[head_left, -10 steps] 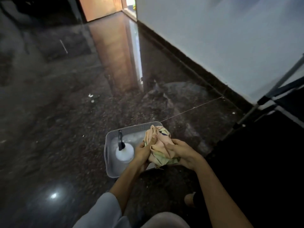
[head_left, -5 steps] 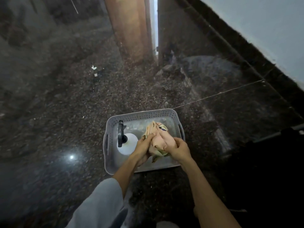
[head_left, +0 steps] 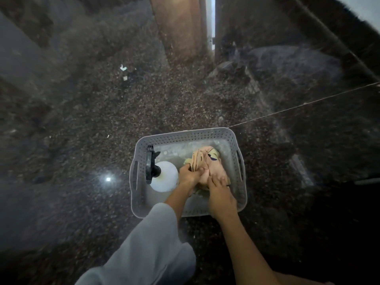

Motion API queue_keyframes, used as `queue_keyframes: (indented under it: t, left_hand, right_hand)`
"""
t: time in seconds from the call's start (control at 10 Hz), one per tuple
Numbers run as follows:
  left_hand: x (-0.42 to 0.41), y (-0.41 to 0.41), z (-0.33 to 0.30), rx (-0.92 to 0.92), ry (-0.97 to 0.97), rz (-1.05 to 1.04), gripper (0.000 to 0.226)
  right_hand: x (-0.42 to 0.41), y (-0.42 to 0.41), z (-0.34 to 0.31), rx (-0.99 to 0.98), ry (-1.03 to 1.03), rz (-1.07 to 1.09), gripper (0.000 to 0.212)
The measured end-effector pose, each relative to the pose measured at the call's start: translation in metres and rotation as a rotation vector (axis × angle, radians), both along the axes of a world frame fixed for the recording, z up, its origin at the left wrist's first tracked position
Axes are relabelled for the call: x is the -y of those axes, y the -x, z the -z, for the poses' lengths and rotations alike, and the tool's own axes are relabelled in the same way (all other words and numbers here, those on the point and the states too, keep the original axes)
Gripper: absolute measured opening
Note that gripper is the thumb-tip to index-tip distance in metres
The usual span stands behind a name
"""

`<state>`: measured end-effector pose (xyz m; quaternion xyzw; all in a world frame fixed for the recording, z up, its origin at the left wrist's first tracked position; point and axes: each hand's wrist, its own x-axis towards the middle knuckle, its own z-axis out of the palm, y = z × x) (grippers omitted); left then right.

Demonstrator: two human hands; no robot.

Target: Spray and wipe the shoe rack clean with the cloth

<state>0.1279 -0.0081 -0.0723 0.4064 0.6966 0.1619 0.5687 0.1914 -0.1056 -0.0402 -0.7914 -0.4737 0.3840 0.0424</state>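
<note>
A pale pink and green cloth (head_left: 206, 161) is bunched up inside a grey perforated basket (head_left: 185, 135) on the dark floor. My left hand (head_left: 188, 177) grips the cloth's left side. My right hand (head_left: 219, 187) presses on its right side, fingers around the fabric. A white spray bottle (head_left: 164, 175) with a black trigger head (head_left: 150, 163) stands in the basket's left half, just left of my left hand. The shoe rack is out of view except for a pale bar (head_left: 367, 181) at the right edge.
The floor is dark polished speckled stone with small white scraps (head_left: 123, 68) far off to the upper left. A dark skirting and pale wall (head_left: 368, 9) run along the upper right. My grey-clad knee (head_left: 148, 243) is in the foreground below the basket.
The view has tilted down and left, so the shoe rack has left the frame. Both hands have lowered the bunched cloth into the basket.
</note>
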Motion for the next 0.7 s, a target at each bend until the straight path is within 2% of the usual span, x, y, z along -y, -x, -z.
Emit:
queue_keyframes:
  t: [0.1,0.2,0.3,0.5,0.7]
  left_hand:
    - [0.002,-0.012,-0.001,-0.080,0.010,-0.090,0.023]
    - [-0.001,-0.014,-0.002,-0.098,0.039,-0.143,0.014]
    - [-0.001,-0.013,-0.017,-0.111,0.036,-0.149,0.011]
    - [0.013,-0.016,-0.052,-0.398,-0.158,0.129,0.035]
    - [0.026,-0.022,-0.093,-0.330,-0.294,0.281,0.029]
  right_hand:
    - [-0.003,-0.004,0.000,-0.020,0.056,-0.023,0.059]
    - [-0.006,-0.010,-0.011,-0.101,0.057,0.057,0.055]
    - [-0.004,-0.012,-0.025,-0.206,-0.025,0.089,0.048]
    - [-0.002,-0.014,-0.058,-0.289,-0.168,0.109,0.057]
    - [0.001,-0.025,-0.103,-0.183,-0.269,0.192,0.043]
